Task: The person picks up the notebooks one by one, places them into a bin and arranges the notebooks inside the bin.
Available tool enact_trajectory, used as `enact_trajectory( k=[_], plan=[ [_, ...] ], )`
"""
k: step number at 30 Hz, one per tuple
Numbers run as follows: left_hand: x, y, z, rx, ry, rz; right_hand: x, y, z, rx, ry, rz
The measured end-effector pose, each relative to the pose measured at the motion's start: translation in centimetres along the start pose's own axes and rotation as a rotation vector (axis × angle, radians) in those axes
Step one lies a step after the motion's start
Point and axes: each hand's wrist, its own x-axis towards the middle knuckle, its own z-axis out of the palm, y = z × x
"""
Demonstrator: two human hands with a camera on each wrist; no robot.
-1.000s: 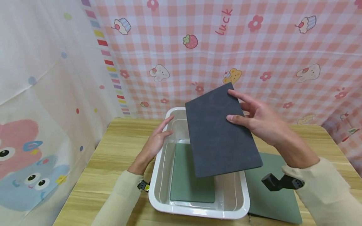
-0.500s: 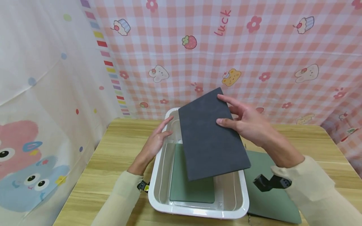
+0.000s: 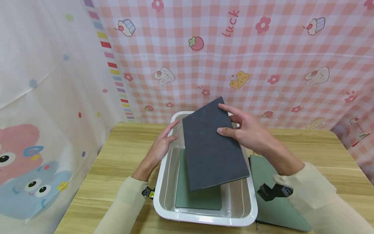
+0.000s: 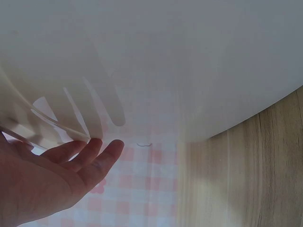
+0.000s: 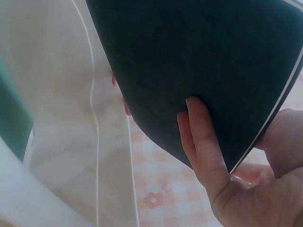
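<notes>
My right hand (image 3: 252,131) grips a dark grey hardcover notebook (image 3: 214,152) by its right edge, thumb on the upper cover and other fingers beneath. The notebook slants over a white plastic basin (image 3: 204,219). From the right wrist, its dark underside (image 5: 199,61) and a thin pale page edge show. Inside the basin, a green notebook (image 3: 201,201) lies flat on the bottom, partly covered from view. My left hand (image 3: 157,149) holds the basin's left rim, thumb reaching over it; in the left wrist view its fingertips (image 4: 116,144) meet the outer wall.
Right of the basin, a larger green folder or book (image 3: 280,208) lies on the wooden table (image 3: 117,162), partly under my right forearm. A pink checked curtain (image 3: 175,58) hangs behind the table. On the left is a white curtain (image 3: 52,97) with cartoon figures.
My right hand has carried the dark grey notebook left and slightly down, further over the basin. The left hand has stayed at the rim.
</notes>
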Motion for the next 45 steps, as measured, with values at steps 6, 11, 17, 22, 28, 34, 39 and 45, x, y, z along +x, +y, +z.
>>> enact_trajectory(
  k=[6, 11, 17, 22, 28, 34, 39, 45],
  plan=[
    [0.0, 0.2, 0.1, 0.004, -0.002, -0.001, 0.3, 0.3, 0.7, 0.013, 0.001, 0.006],
    [0.0, 0.2, 0.1, 0.009, -0.003, 0.006, 0.7, 0.6, 1.4, -0.035, 0.014, 0.008],
    [0.0, 0.2, 0.1, 0.007, -0.004, 0.007, 1.1, 0.6, 2.1, -0.082, 0.03, -0.005],
    [0.0, 0.3, 0.2, 0.007, -0.004, 0.01, 1.3, 0.6, 2.5, -0.069, 0.014, 0.012],
    [0.1, 0.2, 0.2, 0.004, -0.002, 0.016, 1.7, 0.8, 3.0, -0.053, 0.01, 0.021],
    [0.1, 0.0, 0.1, 0.002, -0.001, 0.015, 1.9, 0.8, 3.5, -0.011, 0.016, 0.04],
    [0.0, 0.0, 0.1, -0.003, -0.001, 0.012, 2.2, 0.7, 4.0, 0.008, 0.027, 0.066],
    [0.1, 0.0, 0.1, -0.01, 0.0, 0.02, 2.4, 0.7, 4.5, 0.005, 0.029, 0.075]
  ],
)
